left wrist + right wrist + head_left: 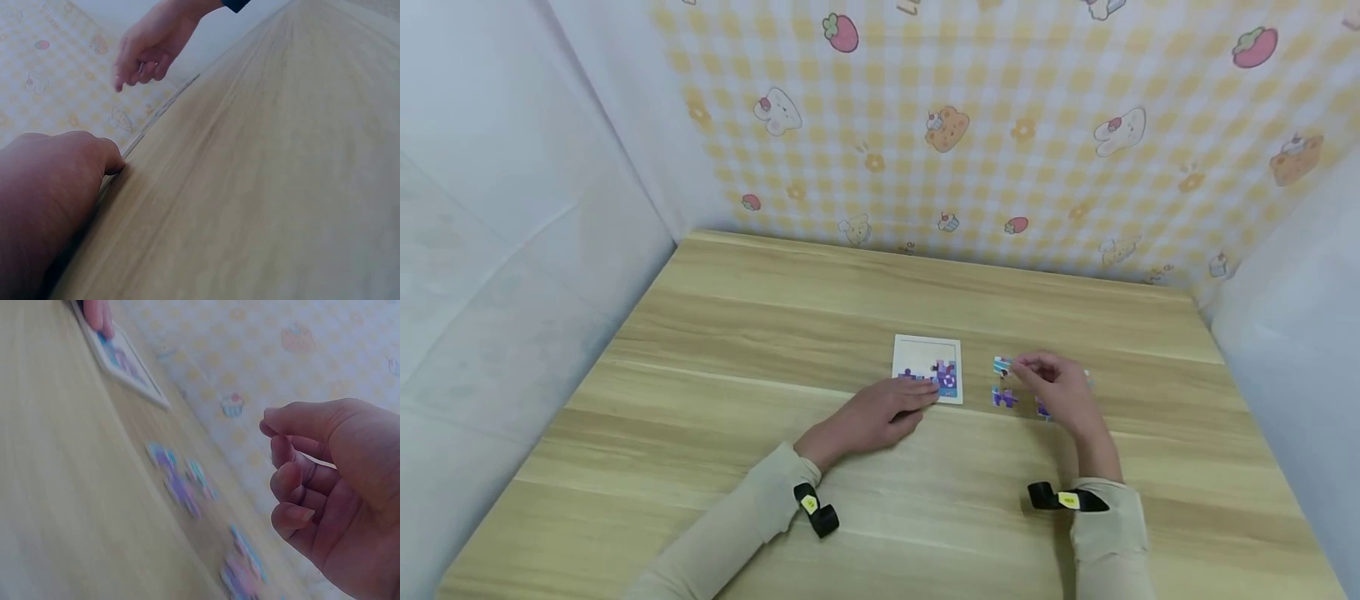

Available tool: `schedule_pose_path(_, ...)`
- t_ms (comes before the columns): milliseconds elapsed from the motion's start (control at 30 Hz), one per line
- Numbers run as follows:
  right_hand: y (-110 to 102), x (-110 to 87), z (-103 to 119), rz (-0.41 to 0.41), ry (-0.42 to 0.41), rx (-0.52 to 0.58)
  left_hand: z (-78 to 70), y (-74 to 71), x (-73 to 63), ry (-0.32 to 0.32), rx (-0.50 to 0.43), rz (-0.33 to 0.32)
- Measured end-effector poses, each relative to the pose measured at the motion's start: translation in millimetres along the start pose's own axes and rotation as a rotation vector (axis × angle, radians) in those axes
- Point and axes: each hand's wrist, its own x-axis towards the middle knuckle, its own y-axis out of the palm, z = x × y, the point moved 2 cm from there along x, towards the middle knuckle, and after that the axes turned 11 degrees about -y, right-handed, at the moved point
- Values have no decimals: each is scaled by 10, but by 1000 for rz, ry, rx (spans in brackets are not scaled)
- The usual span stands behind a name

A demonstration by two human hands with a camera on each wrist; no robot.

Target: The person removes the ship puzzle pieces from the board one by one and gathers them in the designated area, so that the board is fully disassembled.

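Observation:
A small white-bordered puzzle board [925, 348] lies on the table, with several joined purple and blue pieces [947, 379] in its lower part. My left hand [876, 412] rests with fairly straight fingers across the board's lower left edge, hiding part of the picture. To the right, my right hand [1063, 396] hovers over loose jigsaw pieces. Its fingers [294, 481] are loosely bent, thumb tip close to the index finger, and nothing shows between them. Nearest its fingertips lies a blue-and-white piece [1002, 367]; purple pieces [1003, 397] lie below that one.
Another purple piece [1042, 409] is partly covered by the right hand, and a light blue piece [1088, 378] peeks out beyond it. The wood-grain table [760, 333] ends at a yellow checked backdrop [887, 108]. White sheets [512, 250] hang at both sides.

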Motion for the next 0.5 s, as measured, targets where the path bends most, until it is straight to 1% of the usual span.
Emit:
schedule_pose_path(167,311,217,122,85,-48,-19,24,27,-12,-1,3,1)
schedule_pose_path(300,539,353,215,154,-70,-30,27,50,-17,-15,7,27)
schedule_pose_path(400,658,436,269,191,-84,-57,23,42,-15,-29,7,39)
schedule_pose_path(500,729,504,314,209,-93,-63,25,15,-5,-29,13,36)
